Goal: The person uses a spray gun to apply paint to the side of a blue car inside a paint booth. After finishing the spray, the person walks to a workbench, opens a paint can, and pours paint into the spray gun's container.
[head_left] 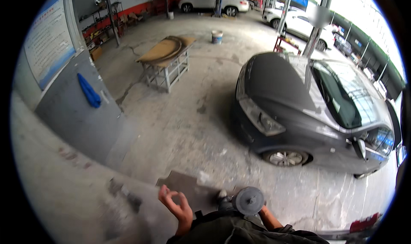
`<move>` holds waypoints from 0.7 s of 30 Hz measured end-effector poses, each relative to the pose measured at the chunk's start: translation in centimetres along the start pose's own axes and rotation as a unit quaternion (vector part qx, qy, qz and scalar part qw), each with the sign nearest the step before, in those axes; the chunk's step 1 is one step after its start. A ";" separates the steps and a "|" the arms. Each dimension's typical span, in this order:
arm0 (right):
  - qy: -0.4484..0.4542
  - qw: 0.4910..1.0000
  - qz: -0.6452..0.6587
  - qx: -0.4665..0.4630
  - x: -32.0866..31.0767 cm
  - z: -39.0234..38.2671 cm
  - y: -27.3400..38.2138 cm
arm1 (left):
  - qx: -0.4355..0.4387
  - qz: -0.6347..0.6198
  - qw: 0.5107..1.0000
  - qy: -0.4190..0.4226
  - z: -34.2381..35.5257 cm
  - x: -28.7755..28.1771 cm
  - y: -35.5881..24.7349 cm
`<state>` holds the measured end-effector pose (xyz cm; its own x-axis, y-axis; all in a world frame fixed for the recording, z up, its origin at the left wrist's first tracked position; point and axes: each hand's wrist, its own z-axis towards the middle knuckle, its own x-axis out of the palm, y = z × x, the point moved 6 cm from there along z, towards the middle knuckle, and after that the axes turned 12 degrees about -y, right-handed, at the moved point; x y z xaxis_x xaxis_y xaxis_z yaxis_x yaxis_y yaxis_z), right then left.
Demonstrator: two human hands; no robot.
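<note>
My left hand (176, 204) is raised at the lower middle, beside the pale wall. Its fingers are bent but apart, with thumb and forefinger curving toward each other around nothing I can see. In front of my body is a round, dark grey lidded cup (249, 201) with a small knob on top, seen from above. My right hand (264, 211) is at the cup's right side and seems to grip it from below; the cup hides most of the fingers.
A dark grey car (282, 94) stands ahead to the right. A metal-framed worktable (165, 51) bears a curved panel; a bucket (217, 37) stands beyond. A blue cloth (89, 91) hangs on a grey door (81, 111) at left. Flat brown sheeting (180, 182) lies near my feet.
</note>
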<state>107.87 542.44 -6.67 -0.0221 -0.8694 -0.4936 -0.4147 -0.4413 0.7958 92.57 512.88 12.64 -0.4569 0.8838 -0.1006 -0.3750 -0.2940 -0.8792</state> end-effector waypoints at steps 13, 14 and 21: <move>0.141 0.890 -0.118 -0.417 2.7 56.5 17.1 | 0.188 -0.035 0.935 0.298 28.2 34.5 10.8; 0.132 0.872 -0.062 -0.467 3.2 58.0 21.6 | 0.209 -0.007 0.921 0.329 31.6 35.7 12.0; 0.282 0.951 0.084 -0.100 -2.8 75.3 34.7 | 0.215 -0.026 0.903 0.370 55.2 48.9 18.5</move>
<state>24.98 546.28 -4.08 0.4410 -0.8878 -0.1312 -0.2667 -0.2693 0.9254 18.81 530.56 17.18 0.1749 0.8550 -0.4883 -0.7318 -0.2189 -0.6454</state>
